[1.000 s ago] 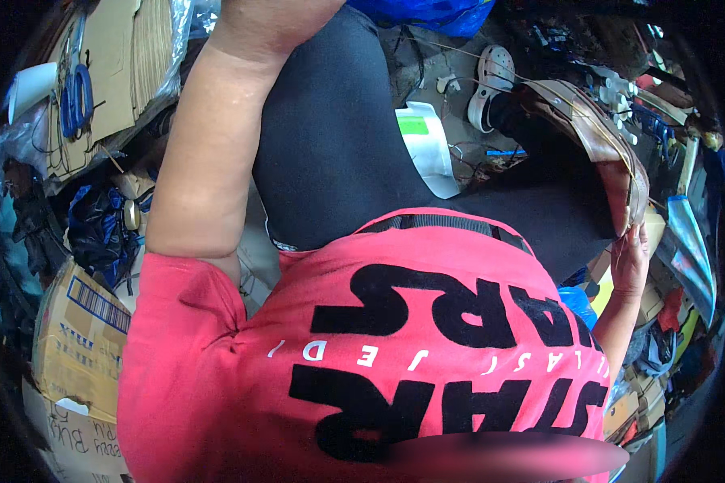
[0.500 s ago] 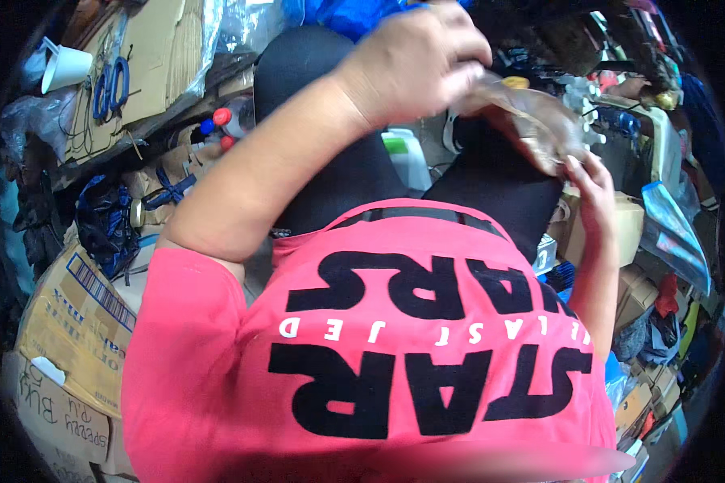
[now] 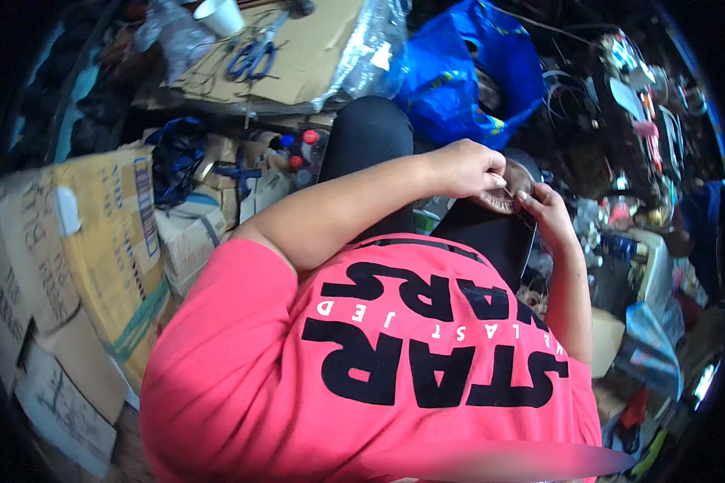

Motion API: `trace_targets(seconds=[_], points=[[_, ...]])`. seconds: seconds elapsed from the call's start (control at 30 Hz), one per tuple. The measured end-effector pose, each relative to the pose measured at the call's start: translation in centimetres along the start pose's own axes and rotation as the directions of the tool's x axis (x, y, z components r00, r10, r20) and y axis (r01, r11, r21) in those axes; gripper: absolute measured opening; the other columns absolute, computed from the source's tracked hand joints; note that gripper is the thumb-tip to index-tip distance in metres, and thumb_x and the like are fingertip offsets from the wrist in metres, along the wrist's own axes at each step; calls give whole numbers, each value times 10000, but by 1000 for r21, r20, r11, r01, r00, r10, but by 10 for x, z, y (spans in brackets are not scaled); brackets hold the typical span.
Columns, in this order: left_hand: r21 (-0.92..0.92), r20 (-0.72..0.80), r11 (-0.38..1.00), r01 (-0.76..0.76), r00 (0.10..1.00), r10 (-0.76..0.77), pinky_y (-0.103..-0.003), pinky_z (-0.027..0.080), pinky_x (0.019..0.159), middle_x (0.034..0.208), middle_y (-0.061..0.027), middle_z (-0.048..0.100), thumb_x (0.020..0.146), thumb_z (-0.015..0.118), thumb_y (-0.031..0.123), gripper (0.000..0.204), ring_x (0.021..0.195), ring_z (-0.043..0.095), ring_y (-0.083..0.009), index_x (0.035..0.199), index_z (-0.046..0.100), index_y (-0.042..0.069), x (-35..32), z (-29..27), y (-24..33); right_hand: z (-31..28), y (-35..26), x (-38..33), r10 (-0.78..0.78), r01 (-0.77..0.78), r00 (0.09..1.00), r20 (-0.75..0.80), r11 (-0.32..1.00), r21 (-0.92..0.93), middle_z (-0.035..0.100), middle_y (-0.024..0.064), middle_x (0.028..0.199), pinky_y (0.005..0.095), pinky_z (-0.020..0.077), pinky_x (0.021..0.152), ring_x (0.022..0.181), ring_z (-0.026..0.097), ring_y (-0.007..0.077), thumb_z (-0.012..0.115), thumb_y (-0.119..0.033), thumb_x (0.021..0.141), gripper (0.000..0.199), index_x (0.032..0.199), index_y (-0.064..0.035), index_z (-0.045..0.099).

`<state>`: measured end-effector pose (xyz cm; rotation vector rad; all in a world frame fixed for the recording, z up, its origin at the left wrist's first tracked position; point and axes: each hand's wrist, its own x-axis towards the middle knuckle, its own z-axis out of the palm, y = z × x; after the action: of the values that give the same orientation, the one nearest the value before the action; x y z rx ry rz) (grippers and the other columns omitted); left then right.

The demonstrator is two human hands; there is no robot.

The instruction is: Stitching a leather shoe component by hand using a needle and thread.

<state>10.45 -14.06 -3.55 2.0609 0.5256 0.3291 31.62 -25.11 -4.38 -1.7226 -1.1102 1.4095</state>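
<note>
Now both hands (image 3: 503,189) have lowered the brown piece (image 3: 507,187).

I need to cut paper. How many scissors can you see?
1. The blue-handled scissors lie on the cardboard at the top, beside the white cup. The clutter may hide more.
</note>
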Motion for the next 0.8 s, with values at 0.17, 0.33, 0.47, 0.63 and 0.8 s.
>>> trace_targets(seconds=[0.17, 0.33, 0.47, 0.63, 0.8], points=[[-12, 52, 987, 162, 986, -161, -357, 461, 645, 731, -120, 624, 779, 618, 285, 234, 733, 614, -250, 812, 631, 54, -67, -93, 31, -18, -4, 8, 17, 2, 986, 167, 994, -113, 573, -19, 778, 225, 409, 668, 712, 489, 59, 602, -141, 855, 154, 910, 2, 611], [509, -45, 860, 29, 999, -7, -409, 472, 755, 948, -127, 548, 695, 692, 315, 346, 927, 546, -301, 929, 601, 78, -63, -42, 34, -4, -4, 8, 30, -14, 991, 131, 992, -125, 585, -14, 760, 223, 404, 630, 671, 489, 63, 609, -129, 849, 139, 861, 10, 615], [543, 195, 833, -103, 981, -6, -429, 492, 717, 1008, -139, 534, 682, 700, 349, 426, 851, 599, -312, 979, 565, 76, -28, 34, 28, -6, 15, 9, -77, 88, 988, 135, 993, -73, 572, -27, 760, 220, 397, 624, 678, 476, 51, 599, -125, 855, 134, 860, 8, 612], [384, 301, 897, -218, 948, 102, -408, 489, 665, 806, -87, 564, 747, 607, 213, 120, 766, 602, -281, 798, 588, 107, -9, 50, 27, -21, 31, 1, -97, 103, 987, 131, 994, -34, 544, -30, 739, 221, 390, 626, 674, 460, 50, 623, -136, 835, 130, 810, -20, 571], [166, -60, 960, -224, 970, 236, -412, 469, 723, 807, -135, 624, 729, 602, 208, 167, 811, 587, -316, 804, 639, 63, 9, 37, 6, -2, 28, -7, -252, 235, 962, -108, 960, -155, 529, -13, 715, 233, 402, 598, 652, 457, 58, 653, -151, 806, 186, 874, -18, 543]])
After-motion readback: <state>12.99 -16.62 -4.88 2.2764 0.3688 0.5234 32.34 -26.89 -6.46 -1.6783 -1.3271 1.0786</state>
